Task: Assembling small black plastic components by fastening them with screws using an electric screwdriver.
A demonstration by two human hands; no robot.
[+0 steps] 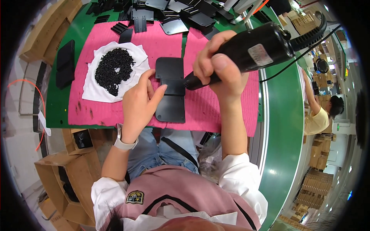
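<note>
A black electric screwdriver (252, 48) is gripped in my right hand (221, 67), slanting down to the left. Its tip reaches the right edge of a flat black bracket (170, 107), at the narrower middle section; whether it touches a screw cannot be seen. At the bracket's left edge, my left hand (139, 102) holds it, with the thumb over the middle section and the index finger by the upper section. Left of that hand lies a heap of small black screws (111, 69) on a white cloth (92, 90).
Pink ridged sheets (208, 111) cover part of the green table (58, 111). Black and grey metal parts (154, 15) pile up along the far side. A dark part (65, 63) lies at the left. The screwdriver's cable (308, 38) trails right. Open cardboard boxes (77, 169) stand lower left.
</note>
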